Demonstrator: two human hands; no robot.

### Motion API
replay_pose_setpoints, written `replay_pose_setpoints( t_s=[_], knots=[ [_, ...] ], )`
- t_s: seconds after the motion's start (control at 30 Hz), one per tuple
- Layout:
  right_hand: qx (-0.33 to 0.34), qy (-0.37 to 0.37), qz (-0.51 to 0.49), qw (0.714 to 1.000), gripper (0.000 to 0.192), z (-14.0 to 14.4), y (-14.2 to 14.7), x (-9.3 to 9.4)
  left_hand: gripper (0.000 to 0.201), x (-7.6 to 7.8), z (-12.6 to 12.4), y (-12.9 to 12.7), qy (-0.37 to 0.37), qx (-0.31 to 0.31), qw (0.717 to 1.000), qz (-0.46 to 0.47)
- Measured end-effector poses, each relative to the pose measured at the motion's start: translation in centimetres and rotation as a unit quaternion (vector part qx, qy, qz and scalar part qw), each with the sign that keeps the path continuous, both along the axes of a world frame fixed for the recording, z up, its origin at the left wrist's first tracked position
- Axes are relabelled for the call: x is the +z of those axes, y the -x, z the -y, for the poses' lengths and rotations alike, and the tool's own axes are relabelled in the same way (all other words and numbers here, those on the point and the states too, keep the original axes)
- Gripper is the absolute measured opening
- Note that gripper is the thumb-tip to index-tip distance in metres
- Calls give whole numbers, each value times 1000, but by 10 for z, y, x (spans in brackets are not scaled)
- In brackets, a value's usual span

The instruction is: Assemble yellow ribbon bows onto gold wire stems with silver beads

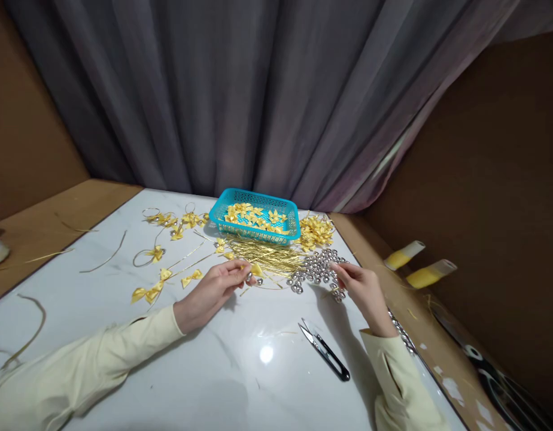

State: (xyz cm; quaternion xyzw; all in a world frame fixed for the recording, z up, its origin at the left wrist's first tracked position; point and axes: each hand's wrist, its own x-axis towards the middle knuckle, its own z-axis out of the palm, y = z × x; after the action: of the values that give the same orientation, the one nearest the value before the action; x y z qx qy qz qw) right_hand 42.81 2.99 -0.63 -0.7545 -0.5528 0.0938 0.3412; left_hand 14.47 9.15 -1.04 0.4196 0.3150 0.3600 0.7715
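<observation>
My left hand [218, 286] is closed in a pinch on a small yellow ribbon bow [257, 270]. Small silver bells [260, 281] hang at its fingertips, and a thin gold cord seems to trail off to the right. On the right, my right hand [358, 288] has thumb and forefinger pressed together above a pile of small silver bells [319, 265]. What sits between those fingers is too small to make out. Just beyond both hands lies a bundle of gold cords [270, 256]. Several yellow bows [153, 290] rest left of my left hand.
A blue plastic basket [255, 233] holding yellow bows stands at the back, with a heap of yellow bows [316, 232] beside it. Black-handled thread snips [325, 353] lie in front. Large scissors [487, 371] and two yellow-filled tubes [431, 273] are at the right.
</observation>
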Motion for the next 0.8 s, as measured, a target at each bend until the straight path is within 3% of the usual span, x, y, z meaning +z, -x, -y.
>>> replay_pose_setpoints(
  t_s=[0.2, 0.3, 0.43, 0.5, 0.67, 0.8],
  knots=[
    [-44, -39, -85, 995, 50, 2, -6, -1, 9, -3, -6, 2, 57, -34, 996, 62],
    [-52, -42, -119, 991, 50, 2, -7, 0, 10, 2, -4, 3, 33, -42, 997, 55],
    [-27, -24, -163, 986, 49, 5, 4, 10, 13, 9, -1, 5, -42, -9, 998, -42],
    [16, 3, -202, 979, 48, 8, 19, 16, 15, 9, 0, 4, -77, 9, 993, -91],
    [153, 89, -341, 923, 44, 16, 81, 15, 23, 6, 8, 0, -98, 14, 985, -140],
    [174, 108, -414, 887, 47, 18, 120, 3, 23, 5, 18, -3, -96, -20, 989, -114]
  ],
)
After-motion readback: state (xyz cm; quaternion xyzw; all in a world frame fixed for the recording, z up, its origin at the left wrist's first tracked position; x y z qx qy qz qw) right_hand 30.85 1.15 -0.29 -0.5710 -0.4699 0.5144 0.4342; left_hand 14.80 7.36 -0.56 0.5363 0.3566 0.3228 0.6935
